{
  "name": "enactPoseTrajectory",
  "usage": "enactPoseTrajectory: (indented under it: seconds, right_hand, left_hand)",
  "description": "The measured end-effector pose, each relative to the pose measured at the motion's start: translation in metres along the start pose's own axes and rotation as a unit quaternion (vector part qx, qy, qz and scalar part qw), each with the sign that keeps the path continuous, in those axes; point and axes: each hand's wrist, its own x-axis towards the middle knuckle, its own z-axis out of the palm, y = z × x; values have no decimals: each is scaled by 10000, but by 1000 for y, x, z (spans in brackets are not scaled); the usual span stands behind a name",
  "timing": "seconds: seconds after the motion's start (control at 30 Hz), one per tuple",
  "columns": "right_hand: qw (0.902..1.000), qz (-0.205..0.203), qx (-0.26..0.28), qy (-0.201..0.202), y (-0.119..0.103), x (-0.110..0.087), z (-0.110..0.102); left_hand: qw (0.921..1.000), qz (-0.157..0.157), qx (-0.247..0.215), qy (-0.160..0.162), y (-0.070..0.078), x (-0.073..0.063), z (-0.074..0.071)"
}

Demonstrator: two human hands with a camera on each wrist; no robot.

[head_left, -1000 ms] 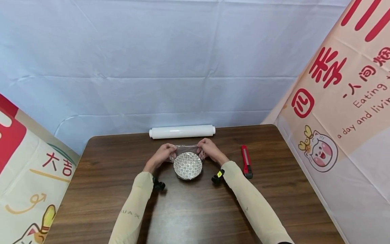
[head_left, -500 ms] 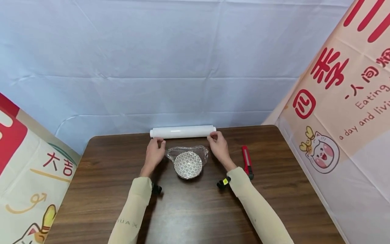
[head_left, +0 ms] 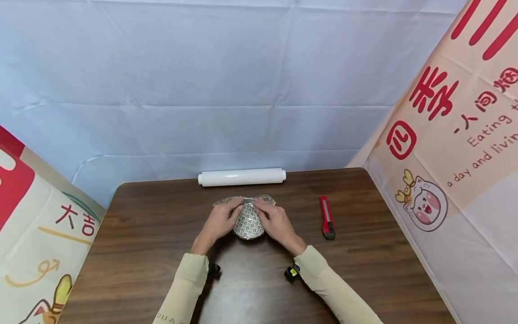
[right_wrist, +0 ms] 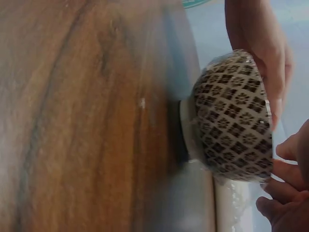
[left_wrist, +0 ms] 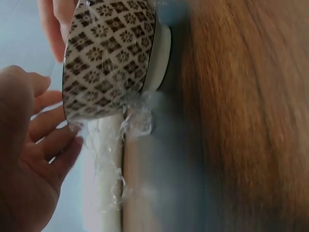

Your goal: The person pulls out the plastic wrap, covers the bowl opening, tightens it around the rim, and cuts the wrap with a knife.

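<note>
A patterned bowl (head_left: 247, 225) stands upright on the table, its brown flower pattern plain in the left wrist view. Clear plastic wrap (head_left: 267, 198) lies over it and spreads past the far rim; in the left wrist view, crumpled wrap (left_wrist: 137, 121) hangs beside the bowl. My left hand (head_left: 220, 220) touches the rim at the far left with gently bent fingers. On the far right side, my right hand (head_left: 277, 222) rests its fingertips on the rim. The fingertips of both hands come close together there. They partly cover the bowl's top in the head view.
A white roll (head_left: 242, 177) lies along the far edge of the brown wooden table (head_left: 154, 252). To the right of my right hand is a red utility knife (head_left: 327, 217). Pale cloth (head_left: 194, 81) hangs behind the table, with printed cloths at both sides.
My hands pinched the wrap's far edge, then let go and parted wide near the roll. Now they have come back inward and nearer onto the bowl's rim. The wrap lies lower behind it.
</note>
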Motion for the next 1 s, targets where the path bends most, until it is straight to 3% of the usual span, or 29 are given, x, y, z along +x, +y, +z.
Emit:
enactPoseTrajectory:
  seconds: [0.23, 0.6, 0.77, 0.87, 1.0]
  right_hand:
    - [9990, 393, -151, -151, 2, -3, 10]
    - [9968, 779, -188, 3, 1, -5, 16]
    - [9976, 576, -367, 102, 1, -3, 15]
    - [9971, 685, -337, -48, 2, -4, 14]
    - [9952, 880, -216, -374, 3, -2, 11]
  left_hand:
    - [9976, -642, -244, -133, 2, 2, 7]
    - [9874, -1271, -914, 229, -1, -1, 11]
    - [9860, -1339, -998, -11, -5, 4, 6]
    - [9846, -1426, -997, -188, -6, 4, 5]
    - [9872, -1332, -867, -120, -5, 5, 4]
